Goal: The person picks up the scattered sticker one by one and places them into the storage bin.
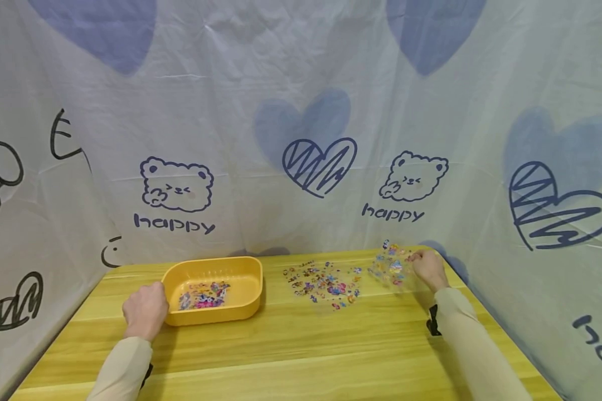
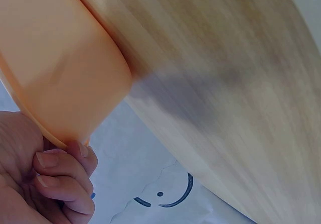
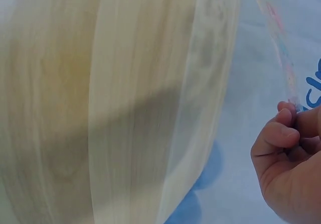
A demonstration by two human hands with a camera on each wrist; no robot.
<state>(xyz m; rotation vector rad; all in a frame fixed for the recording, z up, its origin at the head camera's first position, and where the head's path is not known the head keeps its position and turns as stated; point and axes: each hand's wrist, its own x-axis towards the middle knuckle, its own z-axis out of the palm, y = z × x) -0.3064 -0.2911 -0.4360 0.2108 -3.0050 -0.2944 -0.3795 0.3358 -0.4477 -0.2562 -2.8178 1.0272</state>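
Nearest, two pale sleeves [image 1: 474,348] reach in over a yellow wood-grain table [image 1: 281,356], a black strap [image 1: 433,322] showing below the right cuff. Toward the far left corner of the table sits a yellow plastic tray [image 1: 213,317], its long side roughly along the far edge. The left hand [image 1: 145,310] grips the tray's left end, fingers curled round the rim. Inside lies a patch of colourful stickers [image 1: 204,295], toward the tray's left and middle; whether it is one sheet or several stacked, I cannot tell.

Right of the tray, apart from it, a clear sticker sheet [image 1: 326,285] lies on the table near the middle of the far edge. Near the far right corner, the right hand [image 1: 430,269] pinches the edge of another clear sheet [image 1: 393,264] between thumb and fingers, holding it up off the wood.

By my judgement the work is partway along: some stickers are in the tray, one sheet is in hand and not yet in there, and the batch on the table remains outside it.

Beyond the far edge hangs a whitish curtain [image 1: 231,111], creased, wrapping both sides too. It carries blue hearts [image 1: 301,120], line-drawn bears [image 1: 178,186] and the word "happy".
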